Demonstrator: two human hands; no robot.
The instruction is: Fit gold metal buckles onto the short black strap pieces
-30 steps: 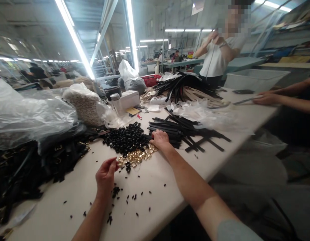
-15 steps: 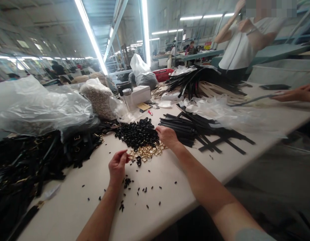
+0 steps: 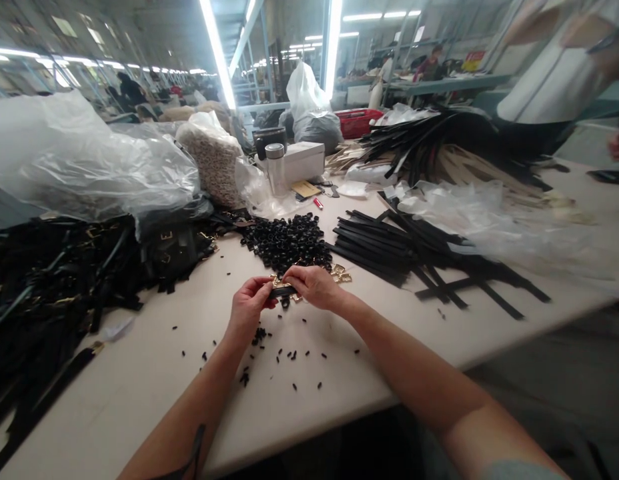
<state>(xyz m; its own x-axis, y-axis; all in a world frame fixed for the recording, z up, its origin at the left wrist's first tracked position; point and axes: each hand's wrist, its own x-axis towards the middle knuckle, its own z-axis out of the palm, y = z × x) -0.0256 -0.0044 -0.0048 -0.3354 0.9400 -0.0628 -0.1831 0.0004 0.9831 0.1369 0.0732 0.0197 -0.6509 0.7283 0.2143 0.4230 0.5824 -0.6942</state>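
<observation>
My left hand (image 3: 249, 305) and my right hand (image 3: 314, 287) meet over the table, both pinched on a short black strap (image 3: 281, 292) held between them. Just behind the hands lie gold buckles (image 3: 339, 273) and a heap of black loops (image 3: 289, 241). To the right of that heap is a stack of black straps (image 3: 384, 243). Small black bits (image 3: 284, 357) are scattered on the white table (image 3: 139, 373) in front of my hands.
A big pile of black straps with buckles (image 3: 64, 280) fills the left side under clear plastic bags (image 3: 79, 160). A metal can (image 3: 275, 168) and white box (image 3: 303, 160) stand behind. Crumpled plastic (image 3: 479, 213) lies right. A person in white (image 3: 554, 73) stands at back right.
My right hand drew back from the strap stack with a black strap and my left hand rose to meet it; both now hold the strap. The view tilted down and moved closer.
</observation>
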